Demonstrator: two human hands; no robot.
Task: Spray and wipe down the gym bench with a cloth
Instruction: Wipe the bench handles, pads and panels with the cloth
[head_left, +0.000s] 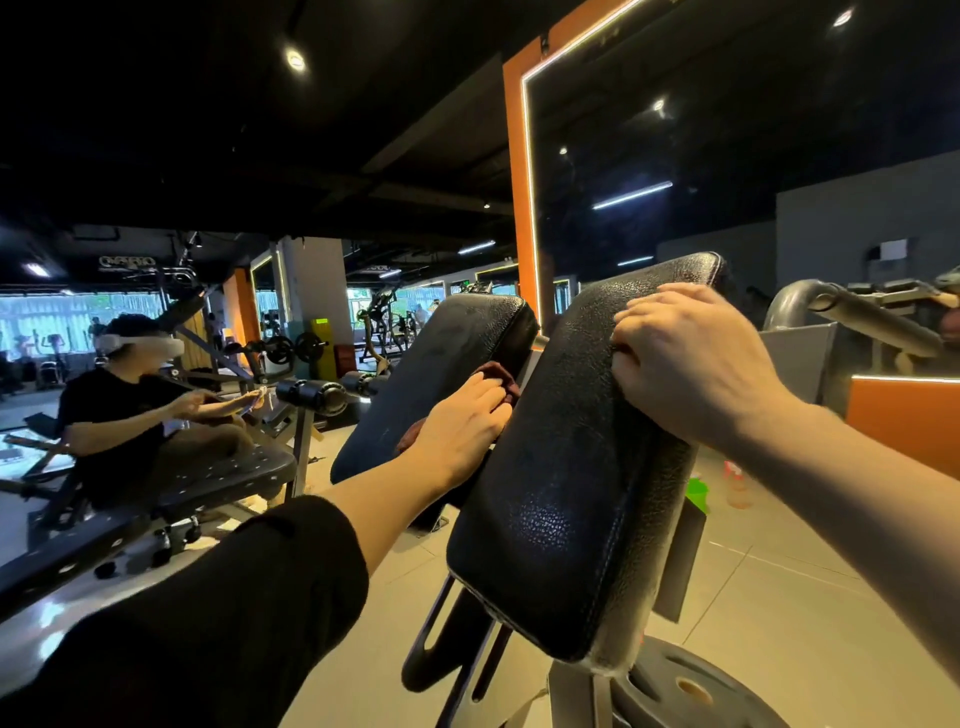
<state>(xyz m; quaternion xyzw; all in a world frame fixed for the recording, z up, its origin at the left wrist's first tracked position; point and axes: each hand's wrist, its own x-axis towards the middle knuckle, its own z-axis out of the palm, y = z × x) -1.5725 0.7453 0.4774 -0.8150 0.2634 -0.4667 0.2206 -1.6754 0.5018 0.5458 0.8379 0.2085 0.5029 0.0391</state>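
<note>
The gym bench has two black padded cushions side by side, tilted up: a near right pad (571, 467) and a left pad (441, 364). My left hand (462, 426) presses a dark red cloth (498, 376) into the gap between the two pads, with the cloth showing past my fingertips and under my wrist. My right hand (685, 358) rests on the upper part of the right pad, its fingers curled over the pad's surface. A spray bottle (737, 486) with an orange tint stands on the floor behind the right pad.
A person sits on another bench (223, 473) at the left. An orange-framed mirror (675, 156) rises behind the pads. A grey machine arm (852, 312) juts out at the right. A weight plate (691, 691) lies below the pad. A green object (698, 493) sits by the bottle.
</note>
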